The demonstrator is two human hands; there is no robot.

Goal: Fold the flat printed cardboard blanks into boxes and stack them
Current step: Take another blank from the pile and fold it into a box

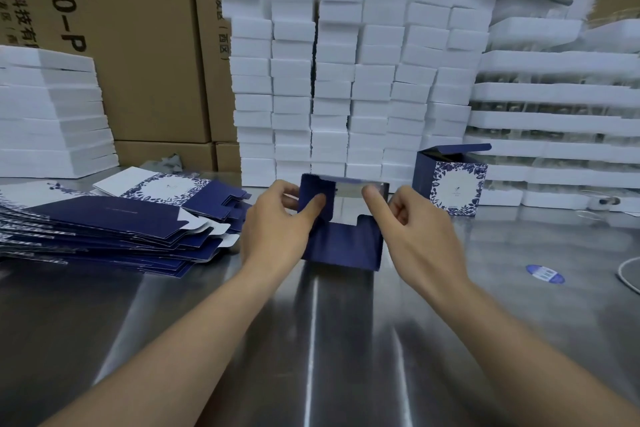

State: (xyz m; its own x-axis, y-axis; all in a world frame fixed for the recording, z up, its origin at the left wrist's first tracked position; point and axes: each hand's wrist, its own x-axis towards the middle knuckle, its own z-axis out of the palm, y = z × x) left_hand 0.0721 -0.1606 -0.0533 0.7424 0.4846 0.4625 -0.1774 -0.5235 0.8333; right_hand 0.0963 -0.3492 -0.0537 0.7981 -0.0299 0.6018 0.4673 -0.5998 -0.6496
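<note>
Half-folded box, navy cardboard, stands at centre frame directly between the two hands; its near wall faces the wearer, with a notch cut in the upper edge, and a silvery inner face shows at its far side. Left hand grips the box's left flap, thumb laid flat on the navy outer face, fingers curled behind it; right hand holds the right wall, thumb stretched up to the upper right corner, remaining fingers curled in at the box's edge. Both forearms reach in from the lower corners of the frame.

Surroundings, by size: steel table carries all items and reflects light in streaks; brown shipping cartons with black print are stacked along the rear; white foam blocks rise in tall columns just behind the box; white foam trays are layered at rear right; a further white stack sits at rear left; pile of flat blanks, navy with blue floral print on white panels, lies fanned out left of the left hand, close to the wrist; finished box, lid flap raised, stands just right of and behind the right hand; blue oval sticker lies on the table further right; a white cable curves in at the right edge.
</note>
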